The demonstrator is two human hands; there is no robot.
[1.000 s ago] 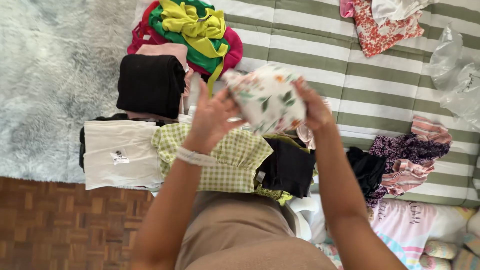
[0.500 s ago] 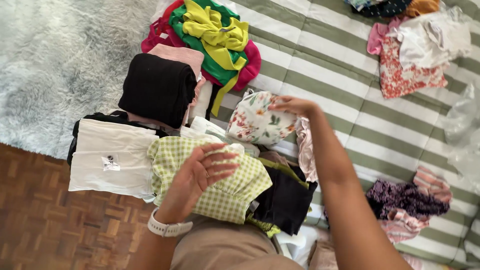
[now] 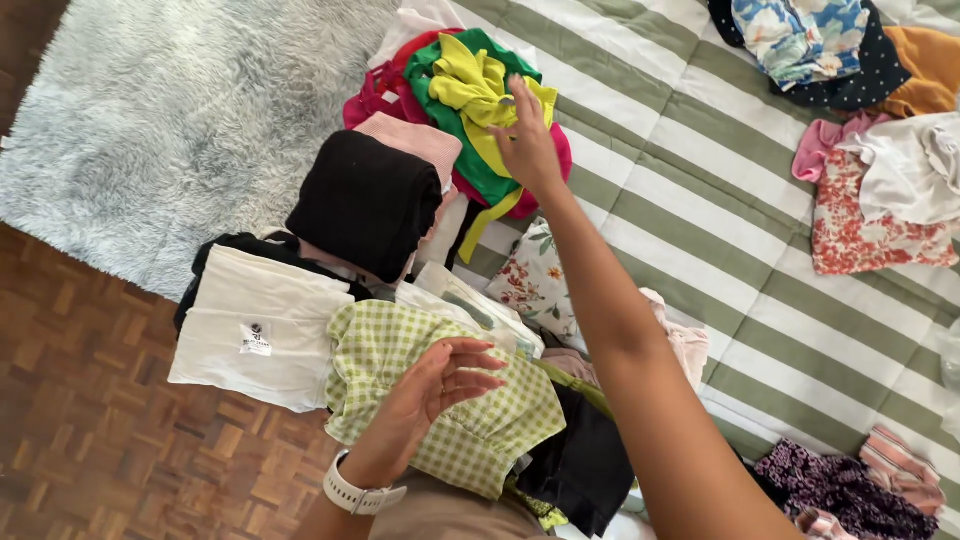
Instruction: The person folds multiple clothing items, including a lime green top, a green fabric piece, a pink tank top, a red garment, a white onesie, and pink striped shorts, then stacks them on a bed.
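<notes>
Single head view, steep downward look, close over folded clothes (image 3: 400,330) on striped mat (image 3: 720,200)

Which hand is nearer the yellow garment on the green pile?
Right. The right hand reaches over the yellow garment; the left hand hovers far back above the green checked top.

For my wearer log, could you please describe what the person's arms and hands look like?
Both arms are bare, with no sleeves in view. The left hand has a white wristband, probably a watch, on its wrist and seems to wear a finger ring. The right hand shows no jewellery.
</notes>
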